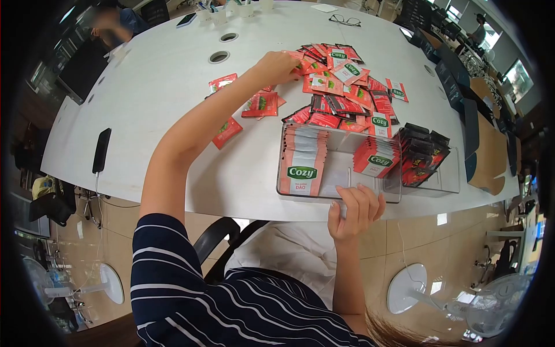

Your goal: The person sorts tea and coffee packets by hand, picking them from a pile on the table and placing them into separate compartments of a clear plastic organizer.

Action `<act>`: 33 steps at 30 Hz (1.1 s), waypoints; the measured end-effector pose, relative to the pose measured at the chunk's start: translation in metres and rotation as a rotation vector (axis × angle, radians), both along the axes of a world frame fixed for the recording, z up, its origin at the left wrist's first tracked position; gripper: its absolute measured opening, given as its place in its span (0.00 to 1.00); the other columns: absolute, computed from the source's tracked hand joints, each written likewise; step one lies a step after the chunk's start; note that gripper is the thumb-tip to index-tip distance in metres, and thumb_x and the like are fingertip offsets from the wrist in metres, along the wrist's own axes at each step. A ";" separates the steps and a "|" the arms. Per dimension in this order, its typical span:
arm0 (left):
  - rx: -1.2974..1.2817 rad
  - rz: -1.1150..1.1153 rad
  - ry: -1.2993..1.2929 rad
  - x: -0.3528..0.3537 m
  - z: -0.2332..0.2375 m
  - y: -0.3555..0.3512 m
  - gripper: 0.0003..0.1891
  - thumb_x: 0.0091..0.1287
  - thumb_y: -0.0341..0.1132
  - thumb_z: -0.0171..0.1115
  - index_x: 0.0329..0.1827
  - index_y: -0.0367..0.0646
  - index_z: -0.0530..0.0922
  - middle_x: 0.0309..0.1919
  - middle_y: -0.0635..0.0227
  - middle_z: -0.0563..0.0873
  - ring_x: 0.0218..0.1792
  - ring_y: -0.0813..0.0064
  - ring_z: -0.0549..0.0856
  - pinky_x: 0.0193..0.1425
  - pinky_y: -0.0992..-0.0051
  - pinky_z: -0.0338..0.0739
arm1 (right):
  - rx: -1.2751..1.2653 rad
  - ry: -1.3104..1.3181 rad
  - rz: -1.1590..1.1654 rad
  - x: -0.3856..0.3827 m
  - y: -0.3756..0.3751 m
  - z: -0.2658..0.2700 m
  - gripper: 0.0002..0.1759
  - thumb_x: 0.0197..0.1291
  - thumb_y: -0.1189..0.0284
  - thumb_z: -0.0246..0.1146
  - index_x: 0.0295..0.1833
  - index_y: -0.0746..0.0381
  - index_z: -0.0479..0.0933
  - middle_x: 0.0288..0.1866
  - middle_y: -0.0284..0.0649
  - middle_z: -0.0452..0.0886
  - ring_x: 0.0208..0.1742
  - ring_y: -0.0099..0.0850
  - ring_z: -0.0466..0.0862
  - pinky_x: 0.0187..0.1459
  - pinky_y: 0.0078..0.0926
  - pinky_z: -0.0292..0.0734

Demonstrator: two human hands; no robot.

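Note:
My left hand (276,68) reaches to the left edge of a loose pile of red and pink Cozy tea sachets (348,72). Its fingers are curled on a pink sachet (298,56), partly hidden by the hand. At the table's front edge, my right hand (357,213) has its fingers bent over the front rim of a clear plastic box (341,157), thumb outside. Inside that box, pale pink sachets (302,168) stand in a row on the left and redder sachets (376,157) on the right.
Right of the box is another clear container (448,173) with dark sachets (422,153). More sachets (260,104) lie under my left forearm. A phone (102,150) with a cable, glasses (345,21), cups (240,10) and cardboard boxes (483,144) are also on the table (156,98).

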State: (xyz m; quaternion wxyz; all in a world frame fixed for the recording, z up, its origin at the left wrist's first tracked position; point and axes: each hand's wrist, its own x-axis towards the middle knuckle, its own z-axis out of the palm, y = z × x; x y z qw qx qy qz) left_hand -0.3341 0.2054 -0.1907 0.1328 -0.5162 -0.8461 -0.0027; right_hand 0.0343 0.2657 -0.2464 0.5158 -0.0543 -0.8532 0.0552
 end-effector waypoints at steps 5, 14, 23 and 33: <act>0.058 0.059 0.023 -0.001 -0.010 0.012 0.12 0.63 0.42 0.59 0.41 0.44 0.80 0.33 0.56 0.86 0.35 0.54 0.85 0.38 0.58 0.79 | -0.014 -0.008 -0.001 0.001 -0.002 0.004 0.10 0.53 0.63 0.64 0.40 0.53 0.82 0.38 0.31 0.79 0.49 0.32 0.76 0.64 0.41 0.57; 0.254 0.100 0.096 -0.014 0.017 -0.021 0.17 0.58 0.29 0.54 0.51 0.49 0.82 0.33 0.54 0.86 0.34 0.54 0.85 0.39 0.59 0.79 | 0.002 0.012 0.015 0.001 0.001 0.001 0.11 0.52 0.64 0.64 0.41 0.53 0.82 0.39 0.31 0.79 0.49 0.32 0.76 0.63 0.41 0.58; 0.023 0.097 -0.247 0.114 0.023 -0.107 0.19 0.65 0.41 0.59 0.59 0.49 0.78 0.41 0.57 0.86 0.37 0.57 0.85 0.41 0.63 0.78 | -0.003 0.009 0.021 0.001 0.000 0.002 0.11 0.52 0.65 0.64 0.41 0.54 0.82 0.40 0.32 0.79 0.49 0.33 0.77 0.63 0.41 0.58; 0.088 0.118 -0.263 0.079 0.028 -0.095 0.19 0.66 0.42 0.58 0.60 0.51 0.76 0.32 0.63 0.87 0.31 0.61 0.85 0.34 0.64 0.78 | 0.000 0.007 0.008 0.001 -0.001 0.003 0.11 0.52 0.65 0.63 0.41 0.54 0.82 0.39 0.33 0.79 0.49 0.34 0.77 0.64 0.42 0.58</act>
